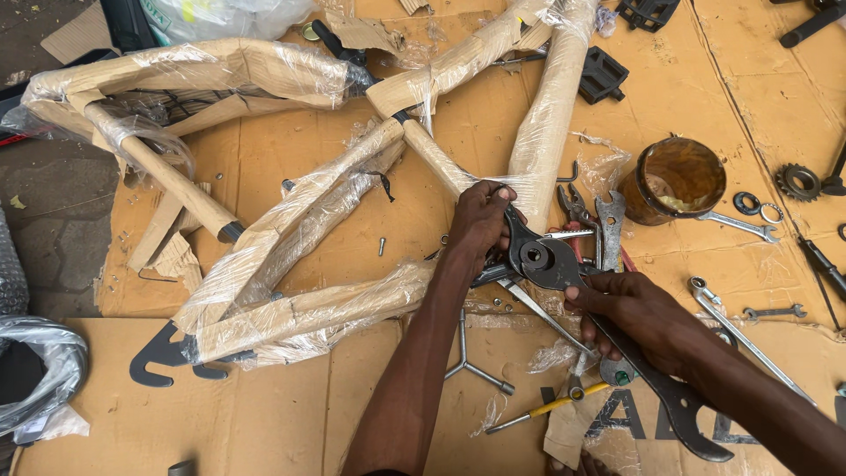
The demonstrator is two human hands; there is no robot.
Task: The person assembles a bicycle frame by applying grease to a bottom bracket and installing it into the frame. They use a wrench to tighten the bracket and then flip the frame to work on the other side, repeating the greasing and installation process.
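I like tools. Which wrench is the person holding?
The big black flat wrench, gripped by both hands at the wrapped frame; the silver wrenches lie untouched on the cardboard.

Both arms come up from the bottom edge of the view, bare to the elbow. The left forearm runs almost straight up from the lower middle, wrist slightly bent, and ends in the left hand [480,225], which lies palm down with its back to the camera. Its fingers [495,196] are curled tightly forward and down in a closed grip, knuckles raised, thumb tucked out of sight beneath. The right forearm enters from the lower right corner and slants up and leftward. The right hand [639,313] lies just beside the left, lower and to its right, back turned up, fingers folded closed under the palm, thumb stretched toward the left hand.
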